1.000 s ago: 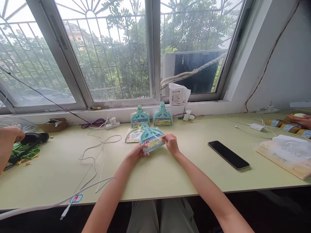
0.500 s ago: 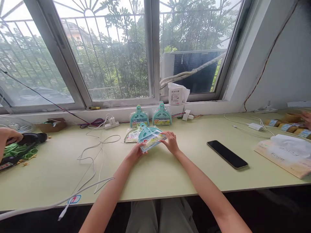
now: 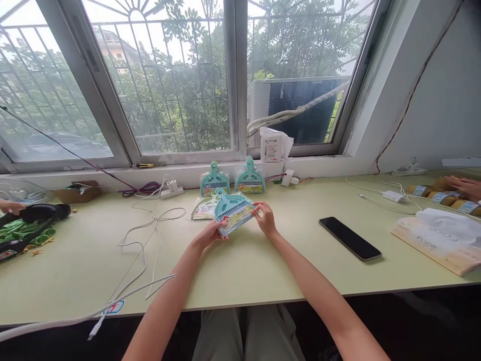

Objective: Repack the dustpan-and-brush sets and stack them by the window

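A plastic-wrapped teal mini dustpan and brush set is held tilted just above the table, with its printed label towards me. My left hand is closed on its lower left corner. On the right edge, the fingers of my right hand pinch the wrapping. Partly hidden behind it, a pale green wrapped set lies on the table. Farther back, two more teal sets, one on the left and one on the right, lean upright against the sill wall.
A black phone and a tissue pack lie to the right. White cables loop across the left of the table. At far left, a co-worker's hand is beside a dark holder of green pieces; another person's hand touches yellowish rolls.
My right hand has slid a little along the set's right edge, and more of the label shows. The co-worker's hand at left has drawn back; the hand at far right has moved inward.
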A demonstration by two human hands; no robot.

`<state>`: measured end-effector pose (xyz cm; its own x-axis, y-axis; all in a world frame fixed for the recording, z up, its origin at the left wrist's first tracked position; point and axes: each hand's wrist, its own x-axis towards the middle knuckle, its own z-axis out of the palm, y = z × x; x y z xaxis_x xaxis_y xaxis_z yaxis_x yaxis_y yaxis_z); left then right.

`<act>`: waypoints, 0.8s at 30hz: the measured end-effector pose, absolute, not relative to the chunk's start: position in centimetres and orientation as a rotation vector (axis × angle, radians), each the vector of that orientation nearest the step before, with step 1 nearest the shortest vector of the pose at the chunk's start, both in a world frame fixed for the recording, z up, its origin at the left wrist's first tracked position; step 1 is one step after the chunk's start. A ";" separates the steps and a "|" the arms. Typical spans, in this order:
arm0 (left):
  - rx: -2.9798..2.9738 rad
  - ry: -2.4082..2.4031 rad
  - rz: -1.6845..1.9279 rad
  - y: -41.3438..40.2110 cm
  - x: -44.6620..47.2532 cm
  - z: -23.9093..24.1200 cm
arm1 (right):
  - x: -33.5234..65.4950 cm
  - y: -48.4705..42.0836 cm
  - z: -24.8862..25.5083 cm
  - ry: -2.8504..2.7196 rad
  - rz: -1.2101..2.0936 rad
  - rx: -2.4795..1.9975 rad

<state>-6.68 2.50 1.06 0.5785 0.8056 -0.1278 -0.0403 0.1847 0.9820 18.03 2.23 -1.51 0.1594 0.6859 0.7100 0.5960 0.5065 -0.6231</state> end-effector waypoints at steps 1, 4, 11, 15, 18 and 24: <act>1.262 0.765 0.675 2.4 -6.6 1.1 | 18.1 2.3 -1.7 -1.514 0.085 -1.177; 1.276 0.793 0.678 2.1 -6.4 1.1 | 18.3 2.6 -2.2 -1.521 0.106 -1.220; 1.335 0.808 0.673 2.1 -6.4 1.0 | 18.0 2.5 -2.1 -1.465 0.232 -1.199; 1.357 0.830 0.661 2.0 -6.6 1.2 | 18.0 2.5 -2.1 -1.373 0.518 -1.166; 1.371 0.837 0.635 2.0 -6.7 1.3 | 18.3 2.7 -2.1 -1.292 0.834 -1.092; 1.400 0.866 0.619 2.0 -6.6 1.2 | 19.2 3.0 -2.4 -1.135 1.119 -1.149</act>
